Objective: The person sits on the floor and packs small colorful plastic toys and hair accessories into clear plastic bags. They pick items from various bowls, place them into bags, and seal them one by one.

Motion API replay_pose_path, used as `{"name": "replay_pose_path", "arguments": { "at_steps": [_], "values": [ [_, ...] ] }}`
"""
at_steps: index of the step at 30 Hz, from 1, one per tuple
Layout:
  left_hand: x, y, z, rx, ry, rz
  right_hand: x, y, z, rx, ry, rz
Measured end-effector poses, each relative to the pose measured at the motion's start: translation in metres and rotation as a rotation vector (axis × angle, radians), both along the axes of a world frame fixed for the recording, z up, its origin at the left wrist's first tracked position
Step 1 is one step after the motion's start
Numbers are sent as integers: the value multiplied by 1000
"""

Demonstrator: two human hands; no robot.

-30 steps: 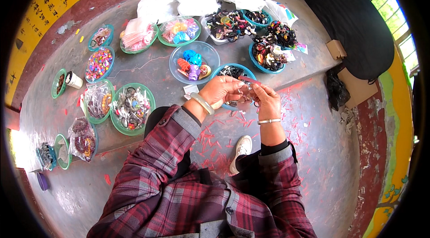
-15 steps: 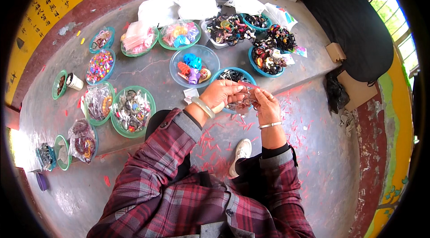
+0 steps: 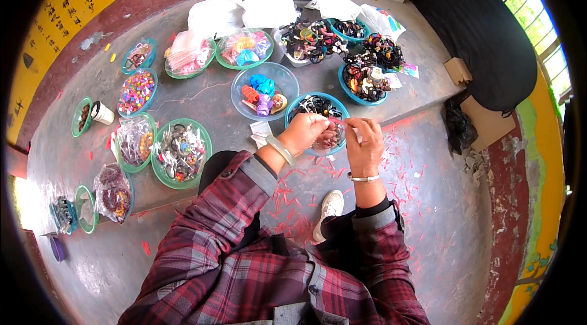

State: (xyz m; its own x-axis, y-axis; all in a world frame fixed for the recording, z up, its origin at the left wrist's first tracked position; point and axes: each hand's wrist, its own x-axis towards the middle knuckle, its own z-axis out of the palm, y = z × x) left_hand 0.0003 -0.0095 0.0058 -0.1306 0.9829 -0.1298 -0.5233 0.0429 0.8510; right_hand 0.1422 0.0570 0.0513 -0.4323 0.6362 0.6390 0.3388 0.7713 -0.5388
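My left hand (image 3: 301,134) and my right hand (image 3: 365,146) are raised over the near blue-rimmed bowl (image 3: 294,107). Between their pinched fingertips stretches a narrow red plastic strip (image 3: 337,122). It looks like the top edge of a small clear bag, but the bag's body is hard to make out against the fingers. Dark hair ties (image 3: 317,103) lie in the bowl, partly behind my left hand. Just beyond is a clear bowl (image 3: 239,103) with blue, orange and purple pieces.
Bowls of hair accessories stand on the raised grey ledge, including a green bowl (image 3: 208,163) at left and a blue bowl (image 3: 361,102) at right. White bags (image 3: 269,11) lie behind. Red strips (image 3: 287,203) litter the floor around my shoe (image 3: 332,204). A black bag (image 3: 458,126) sits at right.
My right hand has turned and its fingers have curled in. My left hand has shifted slightly down and left. The clear plastic that showed between them is harder to see.
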Motion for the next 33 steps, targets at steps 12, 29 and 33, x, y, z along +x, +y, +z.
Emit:
{"name": "replay_pose_path", "arguments": {
  "at_steps": [12, 29, 33],
  "values": [
    [5, 1, 3, 134, 494, 4, -4, -7, -4, 50, -117, -2],
    [6, 7, -15, 166, 648, -85, -3, -10, -3, 175, -276, -4],
    [5, 7, -15, 149, 821, -99, -4, -10, -4, 251, -324, -7]
  ]
}}
